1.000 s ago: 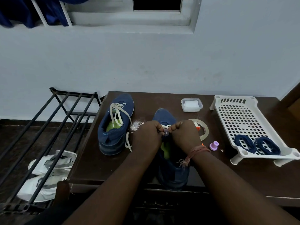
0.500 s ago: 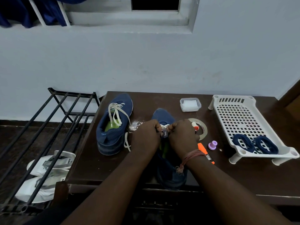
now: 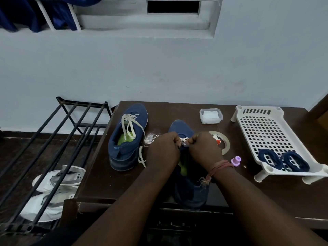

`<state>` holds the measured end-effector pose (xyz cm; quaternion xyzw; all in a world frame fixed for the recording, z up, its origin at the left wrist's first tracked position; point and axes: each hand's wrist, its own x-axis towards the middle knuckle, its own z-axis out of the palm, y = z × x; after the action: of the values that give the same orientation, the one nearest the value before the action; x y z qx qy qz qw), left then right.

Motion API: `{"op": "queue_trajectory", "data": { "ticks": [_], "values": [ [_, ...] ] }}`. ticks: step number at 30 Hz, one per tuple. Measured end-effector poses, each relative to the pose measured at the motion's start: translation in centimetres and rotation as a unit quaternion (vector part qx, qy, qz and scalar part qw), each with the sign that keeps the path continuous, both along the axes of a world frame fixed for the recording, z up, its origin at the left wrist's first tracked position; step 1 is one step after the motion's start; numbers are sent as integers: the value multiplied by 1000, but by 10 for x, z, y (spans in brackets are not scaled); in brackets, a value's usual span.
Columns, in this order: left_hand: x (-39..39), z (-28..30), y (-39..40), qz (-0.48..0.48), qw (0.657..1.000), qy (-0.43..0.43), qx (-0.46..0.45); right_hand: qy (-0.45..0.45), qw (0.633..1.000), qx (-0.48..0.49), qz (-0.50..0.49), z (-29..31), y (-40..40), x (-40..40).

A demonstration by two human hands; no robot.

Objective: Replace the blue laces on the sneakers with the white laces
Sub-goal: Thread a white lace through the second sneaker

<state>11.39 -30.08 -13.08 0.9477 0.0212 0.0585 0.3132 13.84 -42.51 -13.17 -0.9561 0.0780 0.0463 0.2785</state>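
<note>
On table | sneaker [image 3: 181, 129] toe points away | left hand [image 3: 162, 150], right hand [image 3: 204, 148] pinch white lace [image 3: 183, 139]

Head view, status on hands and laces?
Left hand and right hand both pinching white lace over near sneaker. Far sneaker laced white, untied. Blue laces in tray. Nothing obstructing.

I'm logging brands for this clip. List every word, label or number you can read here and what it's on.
"AL...": heel tab of the upper white shoe under the rack; the rest is cut off or blurred.
Lower white shoe: a heel tab shows, too cut off to read.
Left sneaker: small heel mark, too blurred to read.
Tab pinched between the left hand and right hand: unreadable.
</note>
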Motion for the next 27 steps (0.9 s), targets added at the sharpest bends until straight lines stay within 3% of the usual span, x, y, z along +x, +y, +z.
{"op": "queue_trajectory", "data": {
  "ticks": [7, 12, 15, 17, 23, 25, 27],
  "values": [
    [4, 1, 4, -7, 1000, 14, -21, 35, 996, -70, 52, 18, -6, -5],
    [7, 3, 4, -24, 999, 26, -1, 64, 997, 43, -6, 4, -5, 4],
    [4, 4, 3, -42, 996, -2, 74, 58, 994, 71, -53, -1, -7, 10],
    [1, 3, 2, -46, 993, -12, 111, 53, 997, 39, -33, -3, -4, 8],
    [3, 8, 1, -41, 994, -3, 101, 29, 992, -119, 19, 14, -1, -2],
    [3, 20, 3, -41, 993, -30, 102, 7, 995, -92, 44, 29, -3, -7],
    [4, 34, 8, -20, 997, -51, 60, -53, 998, -5, 38, 42, -6, -11]
  ]
}}
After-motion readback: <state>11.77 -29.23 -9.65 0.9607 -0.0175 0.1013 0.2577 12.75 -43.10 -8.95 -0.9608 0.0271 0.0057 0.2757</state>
